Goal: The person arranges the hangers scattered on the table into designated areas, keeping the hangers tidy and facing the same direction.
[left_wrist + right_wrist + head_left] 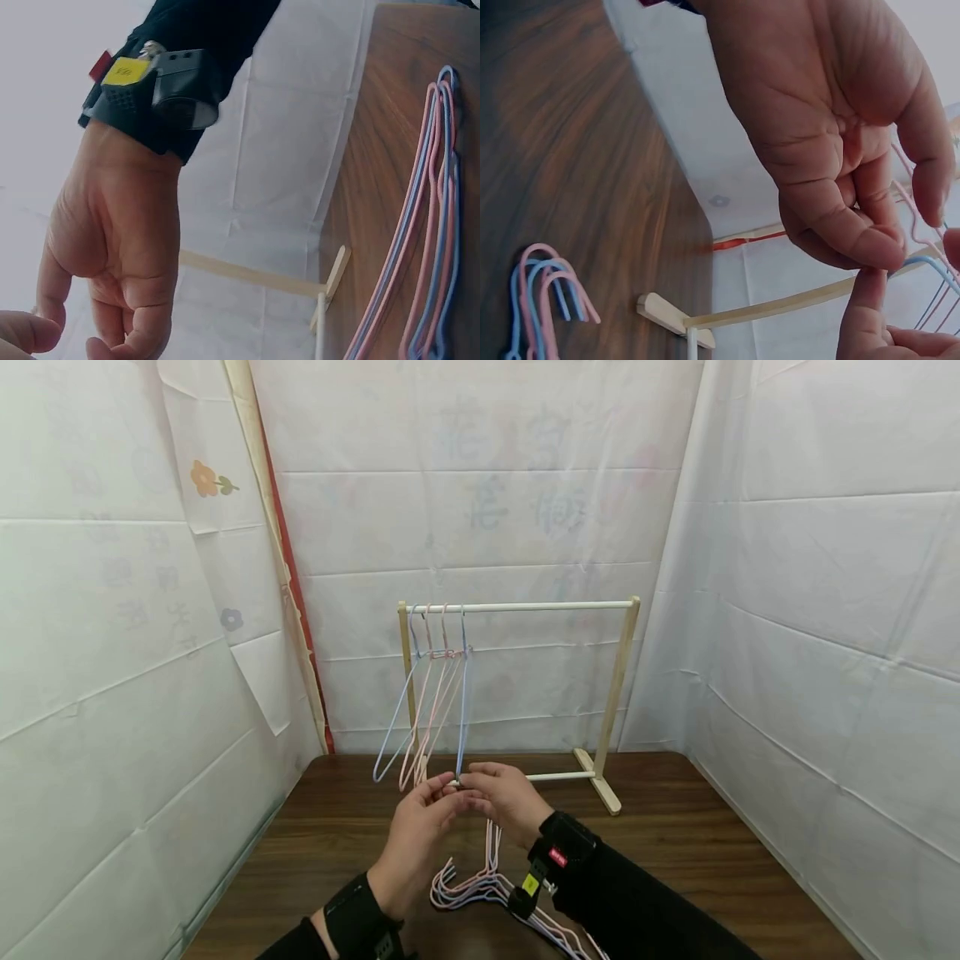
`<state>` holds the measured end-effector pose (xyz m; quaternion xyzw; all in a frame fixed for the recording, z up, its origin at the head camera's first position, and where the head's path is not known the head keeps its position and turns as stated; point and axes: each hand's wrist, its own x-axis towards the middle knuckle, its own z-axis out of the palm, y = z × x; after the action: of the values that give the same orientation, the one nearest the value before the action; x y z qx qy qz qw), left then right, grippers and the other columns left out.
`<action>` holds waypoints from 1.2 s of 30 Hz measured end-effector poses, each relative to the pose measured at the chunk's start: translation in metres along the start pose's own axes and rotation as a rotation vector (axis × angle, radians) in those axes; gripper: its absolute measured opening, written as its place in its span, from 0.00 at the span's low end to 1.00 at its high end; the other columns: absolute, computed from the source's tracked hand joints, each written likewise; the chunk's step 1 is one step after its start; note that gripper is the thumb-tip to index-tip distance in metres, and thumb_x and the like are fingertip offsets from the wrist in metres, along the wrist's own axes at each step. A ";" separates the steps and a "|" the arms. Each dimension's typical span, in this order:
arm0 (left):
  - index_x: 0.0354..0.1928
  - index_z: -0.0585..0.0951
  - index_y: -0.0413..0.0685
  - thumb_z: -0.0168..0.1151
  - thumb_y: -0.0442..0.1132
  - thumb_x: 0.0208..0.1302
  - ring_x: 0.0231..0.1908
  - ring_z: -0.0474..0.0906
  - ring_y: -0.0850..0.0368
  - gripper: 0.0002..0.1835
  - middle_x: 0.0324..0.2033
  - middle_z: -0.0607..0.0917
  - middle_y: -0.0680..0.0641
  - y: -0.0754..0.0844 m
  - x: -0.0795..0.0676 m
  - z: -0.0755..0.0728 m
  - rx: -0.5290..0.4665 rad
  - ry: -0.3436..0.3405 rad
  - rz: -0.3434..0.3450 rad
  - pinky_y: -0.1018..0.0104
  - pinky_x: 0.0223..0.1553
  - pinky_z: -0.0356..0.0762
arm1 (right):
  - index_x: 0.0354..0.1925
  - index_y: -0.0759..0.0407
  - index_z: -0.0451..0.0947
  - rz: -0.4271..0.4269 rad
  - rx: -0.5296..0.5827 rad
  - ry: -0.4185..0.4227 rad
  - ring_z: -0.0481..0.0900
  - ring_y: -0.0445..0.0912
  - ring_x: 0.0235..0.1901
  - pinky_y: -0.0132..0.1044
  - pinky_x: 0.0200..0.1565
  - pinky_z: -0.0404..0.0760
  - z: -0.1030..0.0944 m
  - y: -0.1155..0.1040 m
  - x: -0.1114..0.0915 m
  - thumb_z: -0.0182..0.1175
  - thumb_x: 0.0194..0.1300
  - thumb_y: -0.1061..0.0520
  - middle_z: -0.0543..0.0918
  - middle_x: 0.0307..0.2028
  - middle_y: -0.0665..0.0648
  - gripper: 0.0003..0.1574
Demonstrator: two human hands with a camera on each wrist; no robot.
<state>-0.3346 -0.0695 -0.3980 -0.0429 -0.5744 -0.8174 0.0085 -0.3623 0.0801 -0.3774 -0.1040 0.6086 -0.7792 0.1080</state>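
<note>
A blue hanger (462, 718) hangs from the top bar of the rack (540, 607), nearer the rack's left post than its right. Its lower end comes down in front of the rack, right at the fingertips of the left hand (416, 827) and the right hand (513, 797). The fingers of both hands are bent and their tips meet there. I cannot tell whether either hand's grip really pinches the hanger, since the fingers cover that end.

Between this hanger and the rack's left post, two pink hangers (444, 628) and another blue hanger (395, 720) hang on the same bar, the blue one nearest the post. In front of the rack, below the hands, a pile of pink and blue hangers (474, 891) lies on the worktop (337, 843), hooks bunched together. The rack stands at the worktop's far side. Behind the rack and to both sides of it hang white sheets (487, 527); a red strip (288, 556) runs down left of the rack.
</note>
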 end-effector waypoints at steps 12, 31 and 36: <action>0.57 0.72 0.29 0.53 0.35 0.72 0.40 0.79 0.52 0.17 0.45 0.82 0.40 -0.062 -0.039 -0.003 -0.009 -0.188 -0.149 0.58 0.47 0.80 | 0.65 0.70 0.65 -0.021 -0.311 0.074 0.73 0.55 0.55 0.52 0.54 0.76 -0.022 0.053 -0.047 0.59 0.69 0.52 0.71 0.62 0.67 0.34; 0.47 0.82 0.44 0.69 0.51 0.57 0.37 0.76 0.39 0.21 0.38 0.79 0.41 -0.076 -0.045 -0.037 1.422 -0.085 0.206 0.43 0.36 0.77 | 0.62 0.61 0.72 0.066 -1.256 0.275 0.74 0.67 0.47 0.62 0.43 0.76 -0.090 0.067 -0.102 0.73 0.52 0.47 0.73 0.51 0.70 0.43; 0.39 0.81 0.40 0.74 0.46 0.51 0.29 0.75 0.43 0.19 0.27 0.77 0.43 -0.086 -0.036 -0.052 1.499 -0.107 0.204 0.44 0.30 0.75 | 0.60 0.63 0.73 0.168 -1.292 0.188 0.76 0.65 0.41 0.62 0.38 0.77 -0.093 0.075 -0.107 0.77 0.43 0.47 0.75 0.47 0.71 0.47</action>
<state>-0.3072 -0.0903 -0.4988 -0.1179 -0.9691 -0.2003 0.0830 -0.2839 0.1805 -0.4761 -0.0313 0.9668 -0.2519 0.0309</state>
